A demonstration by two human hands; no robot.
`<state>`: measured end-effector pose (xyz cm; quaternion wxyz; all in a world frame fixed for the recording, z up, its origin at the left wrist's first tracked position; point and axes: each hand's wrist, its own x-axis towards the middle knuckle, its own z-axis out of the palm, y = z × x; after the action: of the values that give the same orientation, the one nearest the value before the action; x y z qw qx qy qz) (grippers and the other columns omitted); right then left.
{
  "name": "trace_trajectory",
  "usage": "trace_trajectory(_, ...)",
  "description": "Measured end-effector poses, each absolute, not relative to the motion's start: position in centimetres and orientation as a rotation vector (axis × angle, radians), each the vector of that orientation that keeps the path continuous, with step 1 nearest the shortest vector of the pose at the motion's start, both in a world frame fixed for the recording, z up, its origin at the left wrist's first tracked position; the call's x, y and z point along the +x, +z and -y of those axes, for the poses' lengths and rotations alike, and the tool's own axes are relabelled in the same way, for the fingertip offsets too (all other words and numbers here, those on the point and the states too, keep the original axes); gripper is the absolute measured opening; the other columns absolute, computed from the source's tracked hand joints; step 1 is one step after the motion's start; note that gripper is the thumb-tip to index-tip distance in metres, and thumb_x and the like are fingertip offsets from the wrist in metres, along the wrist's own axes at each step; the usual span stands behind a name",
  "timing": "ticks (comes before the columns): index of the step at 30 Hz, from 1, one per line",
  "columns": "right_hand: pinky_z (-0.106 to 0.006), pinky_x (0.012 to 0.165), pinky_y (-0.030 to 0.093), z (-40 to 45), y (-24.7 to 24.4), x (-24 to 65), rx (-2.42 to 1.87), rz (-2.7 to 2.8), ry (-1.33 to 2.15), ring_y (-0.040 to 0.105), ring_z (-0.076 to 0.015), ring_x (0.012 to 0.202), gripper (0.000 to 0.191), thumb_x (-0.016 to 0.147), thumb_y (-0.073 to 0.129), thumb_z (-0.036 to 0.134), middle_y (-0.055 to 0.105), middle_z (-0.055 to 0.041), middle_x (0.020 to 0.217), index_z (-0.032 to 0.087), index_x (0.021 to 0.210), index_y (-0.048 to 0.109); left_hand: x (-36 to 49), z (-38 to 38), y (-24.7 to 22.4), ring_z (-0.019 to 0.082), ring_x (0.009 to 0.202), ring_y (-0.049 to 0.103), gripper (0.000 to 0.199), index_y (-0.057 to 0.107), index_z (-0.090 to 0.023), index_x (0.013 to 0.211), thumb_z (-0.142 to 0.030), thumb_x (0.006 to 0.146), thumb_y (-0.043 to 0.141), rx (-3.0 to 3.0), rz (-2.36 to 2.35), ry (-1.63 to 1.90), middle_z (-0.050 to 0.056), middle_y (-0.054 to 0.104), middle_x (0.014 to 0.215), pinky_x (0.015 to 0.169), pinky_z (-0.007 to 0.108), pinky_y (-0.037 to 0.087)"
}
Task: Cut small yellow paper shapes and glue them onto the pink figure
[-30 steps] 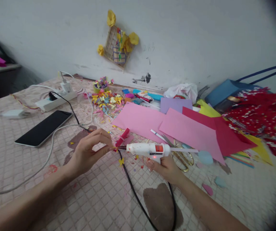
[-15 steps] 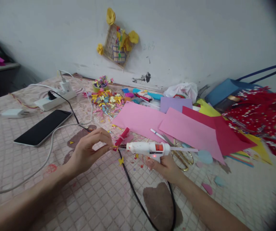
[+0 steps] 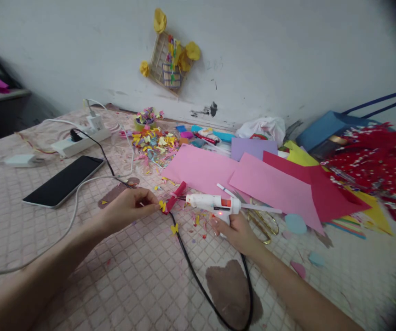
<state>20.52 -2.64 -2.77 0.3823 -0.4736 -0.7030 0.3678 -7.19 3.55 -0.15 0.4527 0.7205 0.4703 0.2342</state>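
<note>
And here the white plastic glue gun (image 3: 201, 201) is held above the pale quilted cloth (image 3: 142, 276), in the middle of the work area. Its nozzle is pointed left, towards the folded red paper strip (image 3: 176, 195); whether the two are touching cannot be told. The long axis is laid almost level from left to right, carried on at the rear by the translucent glue stick (image 3: 261, 208), which is tipped slightly down to the right. The handle is wrapped by the right hand (image 3: 239, 232), fingers curled firmly around it, and a small red light is lit on the body.

Over to the left hand (image 3: 130, 209): thumb and fingertips are pinched nearly together, and the small yellow paper butterfly (image 3: 162, 205) is held at their very tips, just beside the strip. A second yellow paper butterfly (image 3: 175, 228) is seen beside the black cable (image 3: 187, 255) below.
</note>
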Motion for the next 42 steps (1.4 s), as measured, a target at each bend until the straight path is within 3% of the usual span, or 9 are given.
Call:
trace_trajectory(23,-0.023,0.054,0.039,2.4,-3.0,20.5,-1.246,1.833,0.891,0.047,-0.0129,0.054,0.03,0.086,0.047,0.038,0.051,0.0013,0.055,0.018,0.065,0.053,-5.9,-3.1,-0.4,0.012,0.055,0.053,0.011,0.059,-0.017,0.062,-0.023,0.07,0.054,2.021,-1.271,0.537,-0.002,0.061,0.059,0.05,0.021,0.04)
trace_trajectory(42,-0.024,0.055,0.041,2.3,-3.1,20.6,-1.241,1.809,0.876,0.048,-0.0133,0.054,0.033,0.086,0.05,0.04,0.052,0.0007,0.054,0.018,0.061,0.054,-4.9,-2.2,-0.2,0.01,0.056,0.05,0.009,0.05,-0.017,0.077,-0.021,0.071,0.055,2.061,-1.303,0.616,-0.003,0.055,0.07,0.053,0.021,0.041)
